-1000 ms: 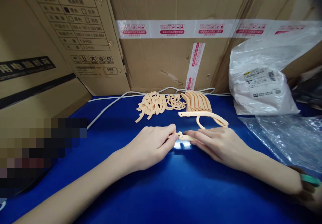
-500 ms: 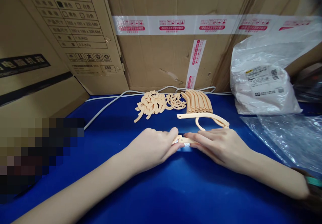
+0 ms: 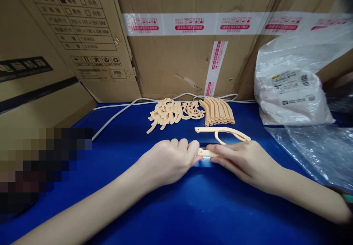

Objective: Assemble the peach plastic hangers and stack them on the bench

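Both hands meet over the middle of the blue table. My left hand point(image 3: 172, 162) is closed, its fingers curled around the left end of a beige plastic hanger arm point(image 3: 207, 153); whatever else it grips is hidden. Farther along the same arm, my right hand point(image 3: 245, 160) pinches it between thumb and fingers. A small hole shows near the arm's exposed end. Just behind my right hand lies a beige folding hanger piece point(image 3: 220, 129), a long arm with a curved hook part beneath; my fingers partly cover its right end.
Behind sit a pile of short curved pieces point(image 3: 165, 112), a heap of thin hooks point(image 3: 193, 110) and a neat row of long arms point(image 3: 219, 111). A white cable point(image 3: 116, 116) runs along cardboard boxes point(image 3: 171, 61). A white plastic bag point(image 3: 292, 98) and clear film point(image 3: 317, 153) lie right.
My left fist has turned and closed more tightly over the arm's end, shifting slightly right. My right hand still pinches the arm. The view has shifted a little.
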The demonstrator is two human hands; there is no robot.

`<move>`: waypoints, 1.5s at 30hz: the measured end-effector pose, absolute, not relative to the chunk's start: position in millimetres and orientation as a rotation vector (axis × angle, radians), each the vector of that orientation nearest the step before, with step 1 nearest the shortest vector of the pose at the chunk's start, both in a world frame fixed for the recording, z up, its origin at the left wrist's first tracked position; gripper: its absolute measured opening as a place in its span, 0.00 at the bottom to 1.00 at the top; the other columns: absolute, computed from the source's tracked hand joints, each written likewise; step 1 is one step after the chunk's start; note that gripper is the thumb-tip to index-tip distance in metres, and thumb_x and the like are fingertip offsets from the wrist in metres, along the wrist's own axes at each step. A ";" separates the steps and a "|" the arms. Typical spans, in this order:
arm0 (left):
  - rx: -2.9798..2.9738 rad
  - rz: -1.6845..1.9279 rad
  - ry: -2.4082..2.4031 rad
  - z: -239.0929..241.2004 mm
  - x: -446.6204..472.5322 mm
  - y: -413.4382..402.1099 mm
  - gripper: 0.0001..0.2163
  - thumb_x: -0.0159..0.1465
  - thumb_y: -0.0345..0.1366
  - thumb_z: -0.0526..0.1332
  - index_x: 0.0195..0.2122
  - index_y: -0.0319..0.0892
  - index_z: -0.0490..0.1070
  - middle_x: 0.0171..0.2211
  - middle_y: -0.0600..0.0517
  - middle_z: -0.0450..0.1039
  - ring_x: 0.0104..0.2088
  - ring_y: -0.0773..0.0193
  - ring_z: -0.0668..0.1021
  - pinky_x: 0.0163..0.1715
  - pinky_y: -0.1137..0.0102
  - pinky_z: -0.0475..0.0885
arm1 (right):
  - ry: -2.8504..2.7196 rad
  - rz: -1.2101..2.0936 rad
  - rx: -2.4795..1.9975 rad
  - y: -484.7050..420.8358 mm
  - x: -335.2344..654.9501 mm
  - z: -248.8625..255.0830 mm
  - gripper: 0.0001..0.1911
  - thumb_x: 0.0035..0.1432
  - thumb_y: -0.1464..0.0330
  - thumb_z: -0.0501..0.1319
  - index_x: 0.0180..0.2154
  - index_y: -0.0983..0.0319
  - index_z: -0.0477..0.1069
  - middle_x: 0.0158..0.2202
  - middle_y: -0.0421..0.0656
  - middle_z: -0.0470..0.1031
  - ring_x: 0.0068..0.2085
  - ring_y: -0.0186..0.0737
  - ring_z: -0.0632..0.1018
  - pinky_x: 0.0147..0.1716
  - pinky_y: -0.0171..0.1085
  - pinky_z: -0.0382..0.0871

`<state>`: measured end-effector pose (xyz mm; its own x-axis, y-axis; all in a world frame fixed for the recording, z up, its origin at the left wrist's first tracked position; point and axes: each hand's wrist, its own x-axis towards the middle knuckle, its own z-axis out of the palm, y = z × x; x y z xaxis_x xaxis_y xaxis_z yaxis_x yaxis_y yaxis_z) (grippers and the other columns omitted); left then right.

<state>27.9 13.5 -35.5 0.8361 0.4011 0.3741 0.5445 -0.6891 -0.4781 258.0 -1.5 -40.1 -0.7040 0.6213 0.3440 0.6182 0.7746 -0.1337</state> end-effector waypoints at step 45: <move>-2.568 -0.643 -0.697 -39.0 27.6 17.1 0.13 0.64 0.40 0.55 0.23 0.42 0.63 0.18 0.57 0.66 0.17 0.68 0.70 0.18 0.71 0.57 | -2.654 0.032 -0.983 0.5 261.8 -32.7 0.16 0.69 0.64 0.49 0.49 0.61 0.71 0.38 0.42 0.81 0.32 0.36 0.80 0.29 0.32 0.66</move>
